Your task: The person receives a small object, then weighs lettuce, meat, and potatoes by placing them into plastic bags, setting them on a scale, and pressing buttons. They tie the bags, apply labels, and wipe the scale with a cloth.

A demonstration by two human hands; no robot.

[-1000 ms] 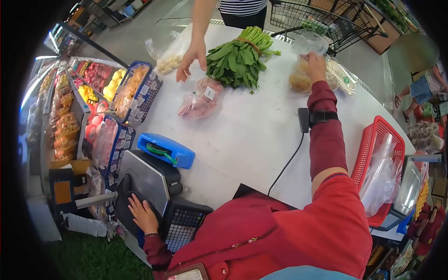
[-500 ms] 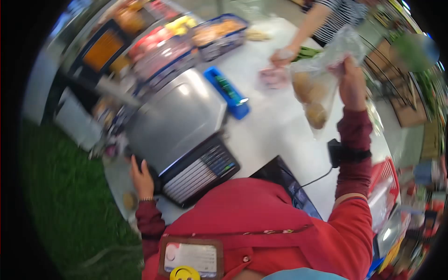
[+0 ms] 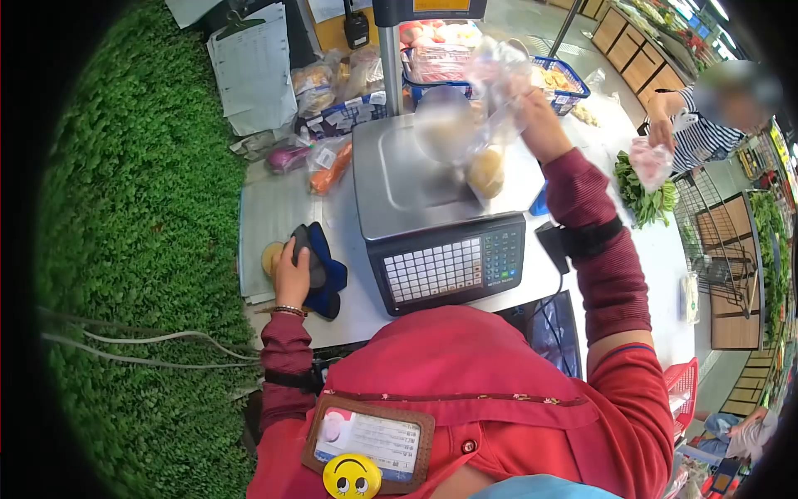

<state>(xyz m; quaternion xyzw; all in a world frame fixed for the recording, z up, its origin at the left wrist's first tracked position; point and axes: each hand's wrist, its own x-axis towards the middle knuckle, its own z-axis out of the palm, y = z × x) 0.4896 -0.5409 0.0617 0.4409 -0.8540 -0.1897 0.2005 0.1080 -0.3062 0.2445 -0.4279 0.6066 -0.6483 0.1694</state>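
Observation:
My right hand [image 3: 534, 116] grips the top of a clear plastic bag of potatoes [image 3: 474, 141] and holds it just over the steel pan of the weighing scale [image 3: 399, 179]. The bag is blurred with motion. My left hand [image 3: 293, 270] rests on a dark device lying on a blue pad [image 3: 320, 270] left of the scale. The scale's keypad [image 3: 449, 266] faces me. Across the counter a person in a striped top holds a pink bagged item [image 3: 650, 160] above a bunch of leafy greens [image 3: 644, 195].
Bagged carrots [image 3: 331, 165] and an onion [image 3: 287, 156] lie left of the scale. Blue baskets of packed food [image 3: 449, 62] and a clipboard [image 3: 252, 71] stand behind it. Green artificial turf [image 3: 133, 208] covers the left. A red basket [image 3: 683, 391] sits at lower right.
My right hand lifted the potato bag from the far counter and swung it over the scale pan. My view turned left. The other person picked up the pink bag.

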